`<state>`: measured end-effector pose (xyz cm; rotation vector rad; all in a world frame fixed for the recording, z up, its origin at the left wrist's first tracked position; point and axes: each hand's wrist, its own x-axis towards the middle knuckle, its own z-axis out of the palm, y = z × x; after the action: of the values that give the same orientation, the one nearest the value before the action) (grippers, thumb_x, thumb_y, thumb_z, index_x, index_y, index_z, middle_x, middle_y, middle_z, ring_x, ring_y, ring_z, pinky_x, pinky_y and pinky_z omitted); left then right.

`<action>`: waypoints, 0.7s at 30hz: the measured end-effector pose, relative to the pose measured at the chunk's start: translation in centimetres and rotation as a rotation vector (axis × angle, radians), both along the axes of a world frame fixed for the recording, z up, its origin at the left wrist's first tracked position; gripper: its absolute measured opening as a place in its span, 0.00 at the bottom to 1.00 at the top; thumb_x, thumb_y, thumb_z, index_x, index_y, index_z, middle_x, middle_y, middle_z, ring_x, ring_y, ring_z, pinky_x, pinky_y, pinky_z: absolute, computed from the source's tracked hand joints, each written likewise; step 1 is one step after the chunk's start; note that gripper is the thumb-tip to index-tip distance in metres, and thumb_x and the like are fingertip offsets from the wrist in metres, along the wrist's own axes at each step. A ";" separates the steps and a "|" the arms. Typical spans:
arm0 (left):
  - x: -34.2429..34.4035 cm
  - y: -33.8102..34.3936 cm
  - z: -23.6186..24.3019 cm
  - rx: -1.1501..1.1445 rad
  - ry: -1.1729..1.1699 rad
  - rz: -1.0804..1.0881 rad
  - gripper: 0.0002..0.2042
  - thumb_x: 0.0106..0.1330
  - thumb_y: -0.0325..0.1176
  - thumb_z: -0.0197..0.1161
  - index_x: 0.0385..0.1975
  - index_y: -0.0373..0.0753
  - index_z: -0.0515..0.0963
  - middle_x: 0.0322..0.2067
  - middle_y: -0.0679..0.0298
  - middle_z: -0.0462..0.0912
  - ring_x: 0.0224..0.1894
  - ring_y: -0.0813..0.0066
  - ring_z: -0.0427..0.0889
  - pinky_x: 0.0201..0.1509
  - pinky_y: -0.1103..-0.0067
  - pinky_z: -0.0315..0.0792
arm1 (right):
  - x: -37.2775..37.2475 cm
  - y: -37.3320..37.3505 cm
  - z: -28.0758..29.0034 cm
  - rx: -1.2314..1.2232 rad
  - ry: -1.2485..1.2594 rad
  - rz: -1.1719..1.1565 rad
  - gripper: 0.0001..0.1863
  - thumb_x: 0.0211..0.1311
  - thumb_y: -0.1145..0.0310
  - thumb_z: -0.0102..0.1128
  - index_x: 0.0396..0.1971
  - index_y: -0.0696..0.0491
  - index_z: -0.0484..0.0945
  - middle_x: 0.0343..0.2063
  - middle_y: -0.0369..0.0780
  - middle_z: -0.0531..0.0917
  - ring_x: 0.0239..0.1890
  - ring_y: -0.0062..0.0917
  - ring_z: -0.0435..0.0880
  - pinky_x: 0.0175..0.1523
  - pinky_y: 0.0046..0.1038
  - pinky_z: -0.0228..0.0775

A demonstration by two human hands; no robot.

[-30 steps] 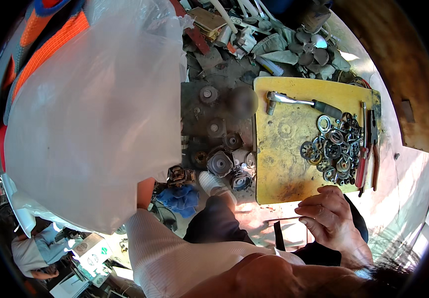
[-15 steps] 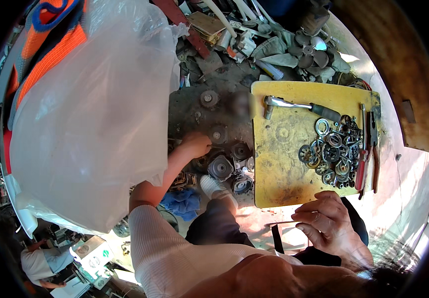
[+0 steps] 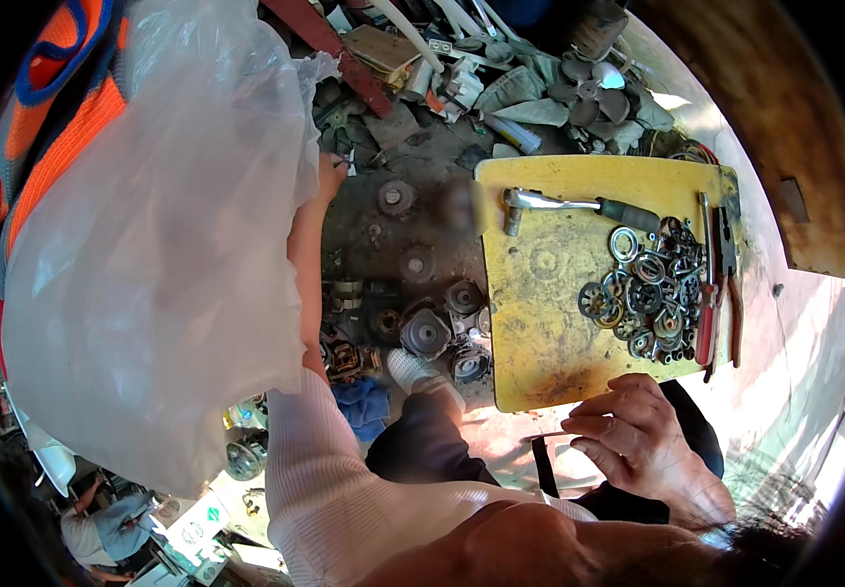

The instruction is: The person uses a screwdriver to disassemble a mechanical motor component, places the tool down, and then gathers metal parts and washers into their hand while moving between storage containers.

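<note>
My left hand [image 3: 332, 172] reaches forward beside a large translucent plastic bag [image 3: 148, 274], which partly hides it; its fingers are closed at a small dark item too small to name. My right hand [image 3: 626, 440] hangs below the yellow board [image 3: 530, 323], fingers loosely curled but apart, with nothing visible in them. On the board lie a pile of metal rings and bearings [image 3: 643, 293], a ratchet wrench [image 3: 564, 203], a red-handled screwdriver [image 3: 706, 323] and pliers [image 3: 730, 264]. Round grimy metal housings [image 3: 425, 335] sit on the dark floor left of it.
A scrap heap [image 3: 530, 98] with fan blades and tubes lies beyond the board. A wooden panel [image 3: 819, 230] stands at right. A blue cloth [image 3: 362, 403] is by my foot [image 3: 412, 370]. Orange knitted fabric [image 3: 80, 137] edges the bag. Another person [image 3: 99, 533] is at lower left.
My left arm has come out from behind the bag and stretched farther forward, past the housings to the bag's far edge. The view has shifted slightly; my right hand stays near the board's lower edge.
</note>
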<state>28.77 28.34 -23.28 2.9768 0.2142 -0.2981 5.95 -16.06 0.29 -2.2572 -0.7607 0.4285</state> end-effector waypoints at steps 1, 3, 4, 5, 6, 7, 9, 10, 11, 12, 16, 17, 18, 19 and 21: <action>0.6 -0.8 -1.0 0.049 0.012 -0.015 0.16 0.63 0.47 0.60 0.43 0.45 0.83 0.38 0.56 0.85 0.41 0.51 0.83 0.44 0.61 0.76 | -0.1 0.1 -0.1 -0.009 -0.006 -0.006 0.13 0.51 0.68 0.70 0.38 0.48 0.84 0.36 0.33 0.84 0.39 0.25 0.82 0.54 0.35 0.69; 1.5 -1.1 -3.8 0.154 0.031 -0.033 0.15 0.64 0.46 0.59 0.41 0.44 0.83 0.37 0.56 0.85 0.41 0.52 0.83 0.44 0.61 0.76 | -0.2 0.3 -0.1 0.001 0.003 0.007 0.13 0.50 0.68 0.70 0.39 0.47 0.84 0.37 0.33 0.84 0.40 0.25 0.82 0.54 0.35 0.69; 1.2 -1.1 -4.9 0.171 0.014 -0.033 0.15 0.64 0.46 0.60 0.41 0.44 0.83 0.37 0.56 0.85 0.41 0.52 0.83 0.44 0.60 0.76 | -0.2 0.4 -0.2 0.009 0.008 0.015 0.13 0.50 0.68 0.70 0.39 0.47 0.84 0.37 0.33 0.84 0.40 0.25 0.82 0.54 0.35 0.69; 0.9 -1.0 -6.0 0.187 -0.004 -0.035 0.14 0.64 0.45 0.60 0.41 0.44 0.82 0.37 0.56 0.85 0.41 0.52 0.83 0.43 0.59 0.76 | -0.2 0.5 -0.2 0.016 0.012 0.024 0.14 0.50 0.68 0.70 0.39 0.47 0.84 0.37 0.33 0.84 0.40 0.25 0.82 0.54 0.35 0.69; 0.4 -0.9 -7.0 0.204 -0.022 -0.035 0.14 0.64 0.44 0.60 0.41 0.44 0.82 0.36 0.56 0.85 0.41 0.52 0.83 0.42 0.58 0.76 | -0.2 0.6 -0.2 0.024 0.015 0.036 0.14 0.50 0.68 0.70 0.39 0.47 0.84 0.37 0.33 0.84 0.40 0.25 0.82 0.54 0.36 0.69; -0.2 -0.1 -8.3 0.185 -0.008 -0.043 0.13 0.64 0.44 0.60 0.42 0.44 0.82 0.36 0.56 0.85 0.41 0.52 0.83 0.42 0.58 0.76 | -0.2 0.7 -0.3 0.035 0.019 0.048 0.14 0.50 0.68 0.70 0.40 0.47 0.84 0.37 0.32 0.84 0.40 0.25 0.82 0.54 0.36 0.69; -1.5 2.0 -10.0 0.144 0.015 -0.057 0.14 0.64 0.43 0.61 0.44 0.45 0.81 0.35 0.55 0.85 0.40 0.52 0.83 0.41 0.58 0.76 | -0.3 0.8 -0.2 0.017 0.012 0.057 0.14 0.50 0.68 0.70 0.40 0.47 0.84 0.37 0.32 0.84 0.40 0.25 0.82 0.54 0.36 0.69; -1.6 2.3 -9.3 0.222 0.145 -0.014 0.14 0.64 0.43 0.61 0.44 0.45 0.82 0.36 0.55 0.85 0.41 0.51 0.83 0.42 0.58 0.76 | -0.3 0.7 -0.3 0.003 0.012 0.055 0.14 0.50 0.68 0.70 0.40 0.46 0.84 0.37 0.32 0.84 0.40 0.25 0.82 0.54 0.36 0.69; -1.4 2.2 -7.6 0.300 0.278 0.020 0.14 0.64 0.44 0.61 0.44 0.45 0.82 0.37 0.55 0.85 0.41 0.51 0.83 0.43 0.58 0.76 | -0.3 0.5 -0.4 -0.005 0.015 0.031 0.14 0.50 0.68 0.70 0.40 0.46 0.84 0.37 0.32 0.84 0.40 0.25 0.82 0.54 0.36 0.69; -1.7 2.5 -5.7 0.386 0.413 0.065 0.15 0.63 0.44 0.61 0.44 0.44 0.82 0.37 0.54 0.85 0.41 0.50 0.83 0.43 0.58 0.76 | -0.2 0.2 -0.5 -0.003 0.020 0.018 0.14 0.50 0.68 0.70 0.40 0.46 0.84 0.37 0.32 0.84 0.40 0.25 0.82 0.54 0.36 0.69; -4.3 3.1 0.2 0.400 0.403 0.028 0.16 0.64 0.48 0.61 0.44 0.45 0.83 0.42 0.56 0.84 0.45 0.51 0.82 0.44 0.59 0.76 | -0.1 0.0 -0.4 -0.012 0.023 -0.004 0.14 0.50 0.67 0.70 0.39 0.47 0.84 0.37 0.32 0.84 0.40 0.26 0.82 0.55 0.36 0.69; -4.9 2.2 1.6 0.326 0.339 0.025 0.17 0.65 0.48 0.60 0.44 0.45 0.84 0.43 0.57 0.84 0.46 0.51 0.81 0.44 0.59 0.76 | 0.0 0.1 -0.3 -0.010 0.021 0.001 0.14 0.50 0.67 0.70 0.39 0.47 0.84 0.37 0.32 0.84 0.40 0.26 0.82 0.55 0.36 0.69; -5.0 2.0 1.5 0.296 0.288 0.020 0.17 0.65 0.49 0.59 0.45 0.46 0.83 0.44 0.57 0.84 0.47 0.52 0.81 0.45 0.59 0.76 | 0.1 0.2 -0.3 -0.008 0.019 0.004 0.14 0.50 0.67 0.70 0.39 0.47 0.83 0.37 0.32 0.84 0.40 0.26 0.82 0.55 0.36 0.69; -5.3 1.8 1.5 0.265 0.238 0.015 0.17 0.66 0.50 0.59 0.46 0.47 0.83 0.45 0.58 0.84 0.48 0.52 0.81 0.45 0.59 0.76 | 0.0 0.2 -0.2 -0.006 0.018 0.011 0.14 0.50 0.67 0.70 0.39 0.47 0.83 0.37 0.32 0.84 0.40 0.26 0.82 0.55 0.36 0.69; -6.2 2.8 -0.9 0.299 0.163 0.018 0.19 0.67 0.51 0.57 0.49 0.49 0.82 0.47 0.58 0.83 0.49 0.53 0.80 0.46 0.59 0.76 | 0.1 0.4 -0.2 0.004 0.029 0.037 0.14 0.50 0.67 0.71 0.39 0.47 0.83 0.37 0.32 0.84 0.40 0.26 0.82 0.54 0.36 0.69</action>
<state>22.53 31.13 -24.21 3.2425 0.3306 -0.5527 6.04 -15.61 0.10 -2.2314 -0.7891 0.4760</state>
